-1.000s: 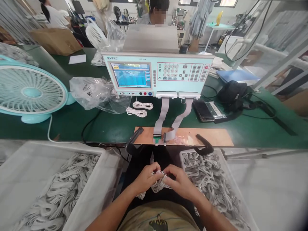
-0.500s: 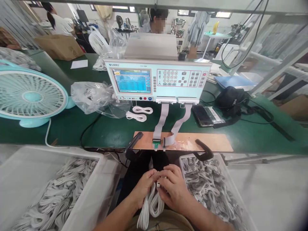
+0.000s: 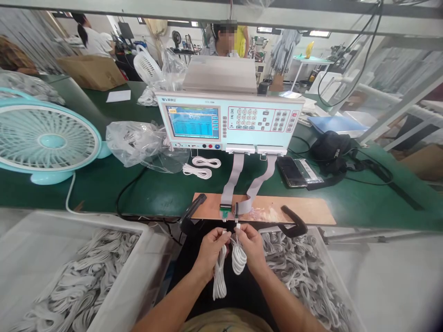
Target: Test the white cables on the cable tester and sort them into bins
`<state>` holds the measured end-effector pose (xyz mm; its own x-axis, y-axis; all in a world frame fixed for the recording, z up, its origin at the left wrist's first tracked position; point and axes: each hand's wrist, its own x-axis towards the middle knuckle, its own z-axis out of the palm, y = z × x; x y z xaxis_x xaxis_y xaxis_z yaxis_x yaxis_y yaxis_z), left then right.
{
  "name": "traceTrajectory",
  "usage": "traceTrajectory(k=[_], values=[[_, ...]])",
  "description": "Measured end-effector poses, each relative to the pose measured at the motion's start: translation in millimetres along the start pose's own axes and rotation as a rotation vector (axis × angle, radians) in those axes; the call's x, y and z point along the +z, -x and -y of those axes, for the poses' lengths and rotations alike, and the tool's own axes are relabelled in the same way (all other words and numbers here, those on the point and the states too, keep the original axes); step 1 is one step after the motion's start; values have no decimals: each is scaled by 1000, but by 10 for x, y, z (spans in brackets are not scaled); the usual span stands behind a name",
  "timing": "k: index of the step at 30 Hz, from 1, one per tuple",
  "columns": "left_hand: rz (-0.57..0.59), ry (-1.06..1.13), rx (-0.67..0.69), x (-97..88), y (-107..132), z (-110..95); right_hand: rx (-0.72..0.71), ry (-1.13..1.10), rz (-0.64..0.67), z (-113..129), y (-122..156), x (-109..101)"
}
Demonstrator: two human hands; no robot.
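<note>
Taking the person's two hands as the centre of the dial, the left hand (image 3: 209,251) has thumb and forefinger pinched together on the upper end of a coiled white cable (image 3: 219,279), whose loops hang below the fingers toward 7 o'clock. The right hand (image 3: 255,249) grips a small white plug (image 3: 238,227) between thumb and fingertips, with a second white coil (image 3: 238,260) dangling just beneath it; whether both coils belong to one cable cannot be told. The plug points to 12 o'clock, right at a metal-tipped connector (image 3: 236,213) on the table edge, but whether it is seated cannot be told. Just beside that connector, at 11 o'clock, sits a small green circuit board (image 3: 225,215). Both lie at the front of a wooden board (image 3: 304,208), with black clamps at 10 and 2 o'clock. Two grey ribbon cables run from there toward 12 o'clock, up to an instrument (image 3: 263,138) with a lit blue screen. Two more coiled white cables (image 3: 206,162) rest on the green table (image 3: 166,193) at 11 o'clock, a turquoise fan (image 3: 51,140) stands at 10, and a phone (image 3: 292,171) lies at 1. White bins full of coiled cables stand at 8 and 4 o'clock.
</note>
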<state>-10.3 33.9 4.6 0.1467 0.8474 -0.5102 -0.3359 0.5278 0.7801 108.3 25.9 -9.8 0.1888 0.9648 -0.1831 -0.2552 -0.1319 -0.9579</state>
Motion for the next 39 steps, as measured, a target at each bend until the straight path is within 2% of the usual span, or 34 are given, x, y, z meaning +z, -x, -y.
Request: traceTrajectory(k=[8, 15, 20, 24, 28, 32, 39], values=[[32, -78, 41, -41, -6, -96, -94, 73, 34, 21, 5, -21], [121, -382, 149, -150, -88, -209, -112, 124, 53, 71, 8, -16], [151, -482, 199, -190, -140, -206, -121, 117, 43, 68, 0, -12], [227, -570, 225, -223, -136, -256, -27, -5, 46, 132, 15, 22], [330, -581, 156, -250, -123, -326, 128, -153, 45, 206, 13, 63], [274, -468, 151, -213, -132, -304, 172, -193, 17, 226, -6, 79], [138, -334, 235, -126, -147, -223, 98, -139, 34, 197, -18, 48]])
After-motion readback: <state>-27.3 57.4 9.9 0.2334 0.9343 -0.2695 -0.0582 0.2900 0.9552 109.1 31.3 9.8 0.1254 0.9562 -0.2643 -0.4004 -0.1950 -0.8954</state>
